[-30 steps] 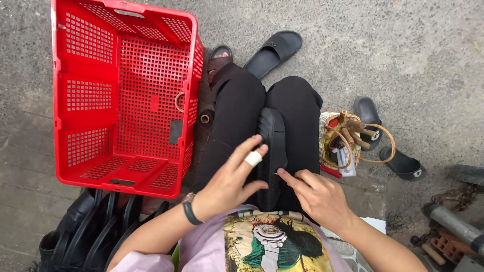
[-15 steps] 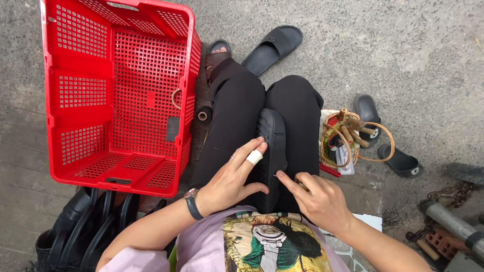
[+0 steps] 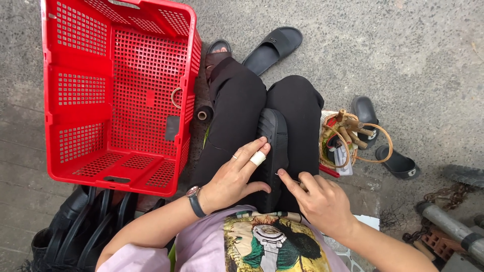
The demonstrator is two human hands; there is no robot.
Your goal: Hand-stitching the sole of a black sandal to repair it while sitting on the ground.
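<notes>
The left hand [image 3: 234,176] lies spread and flat on a black shoe sole [image 3: 273,146] that rests lengthwise on the person's lap between the two hands, its bandaged finger along the sole's edge. The right hand [image 3: 322,201] is pinched shut on a thin needle [image 3: 285,176], whose tip touches the sole's right side. A red plastic crate [image 3: 116,90] stands beyond the left hand, and a small woven basket [image 3: 348,138] sits on the floor just past the right hand.

Matt black rubber for the shoe sole [image 3: 273,146], glossy red perforated plastic for the crate [image 3: 116,90]. Rough, speckled grey concrete for the ground [image 3: 403,55]. Woven cane for the small basket [image 3: 348,138], dull black cloth for the trousers [image 3: 237,111].
</notes>
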